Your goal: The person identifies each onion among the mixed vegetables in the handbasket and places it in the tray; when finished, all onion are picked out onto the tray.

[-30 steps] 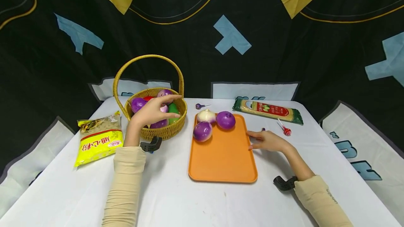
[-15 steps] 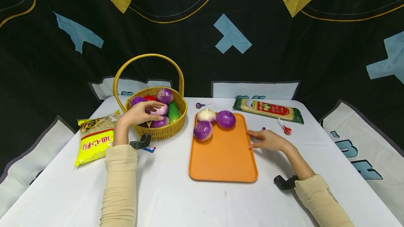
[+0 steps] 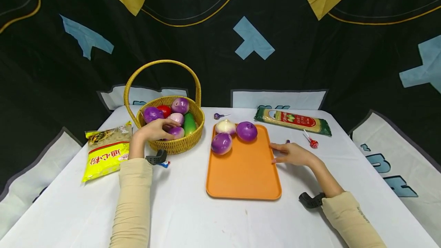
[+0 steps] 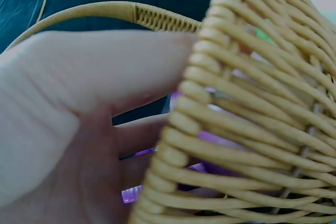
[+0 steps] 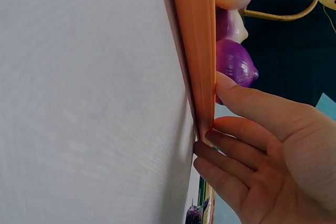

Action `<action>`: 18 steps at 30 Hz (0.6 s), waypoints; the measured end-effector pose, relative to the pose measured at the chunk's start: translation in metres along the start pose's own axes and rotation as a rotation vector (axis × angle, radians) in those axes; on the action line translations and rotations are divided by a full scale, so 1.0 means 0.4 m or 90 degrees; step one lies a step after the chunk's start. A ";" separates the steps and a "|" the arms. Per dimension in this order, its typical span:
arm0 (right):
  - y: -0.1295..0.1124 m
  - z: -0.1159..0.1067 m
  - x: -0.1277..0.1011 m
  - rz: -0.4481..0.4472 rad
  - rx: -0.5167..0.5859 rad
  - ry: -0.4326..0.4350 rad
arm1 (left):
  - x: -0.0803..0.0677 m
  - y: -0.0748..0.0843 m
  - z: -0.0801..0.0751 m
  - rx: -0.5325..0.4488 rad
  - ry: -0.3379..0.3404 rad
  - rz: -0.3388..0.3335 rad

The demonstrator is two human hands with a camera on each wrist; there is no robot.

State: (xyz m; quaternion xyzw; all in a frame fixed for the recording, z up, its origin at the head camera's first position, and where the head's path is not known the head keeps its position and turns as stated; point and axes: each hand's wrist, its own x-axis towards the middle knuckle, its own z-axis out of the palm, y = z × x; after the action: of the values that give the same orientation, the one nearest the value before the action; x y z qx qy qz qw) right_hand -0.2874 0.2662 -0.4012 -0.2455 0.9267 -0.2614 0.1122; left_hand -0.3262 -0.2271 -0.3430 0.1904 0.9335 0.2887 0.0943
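Observation:
My left hand reaches over the near left rim of the wicker basket. Its fingers and thumb curve round a purple onion lying low inside; the woven side hides much of this grip in the left wrist view. On the other side, my right hand pinches the right edge of the orange tray, thumb on the rim and fingers along the outside. Two purple onions and a whitish onion sit at the tray's far end.
More onions, a red tomato-like piece and a green vegetable fill the basket, under its tall handle. A yellow food bag lies left, a spaghetti pack back right, lollipops nearby.
My left hand has drawn back left from over the basket, then gone down into it, with fingers now round the near onion. The right hand has stayed at the tray edge.

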 end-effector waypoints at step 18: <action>-0.002 0.001 0.000 0.002 -0.002 0.003 | -0.013 0.031 -0.013 -0.019 0.093 0.018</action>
State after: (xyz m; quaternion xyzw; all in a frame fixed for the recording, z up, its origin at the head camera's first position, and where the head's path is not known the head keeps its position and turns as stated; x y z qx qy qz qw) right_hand -0.2870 0.2657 -0.4011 -0.2438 0.9277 -0.2604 0.1099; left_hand -0.3191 -0.2224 -0.3314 0.1803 0.9308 0.3169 0.0248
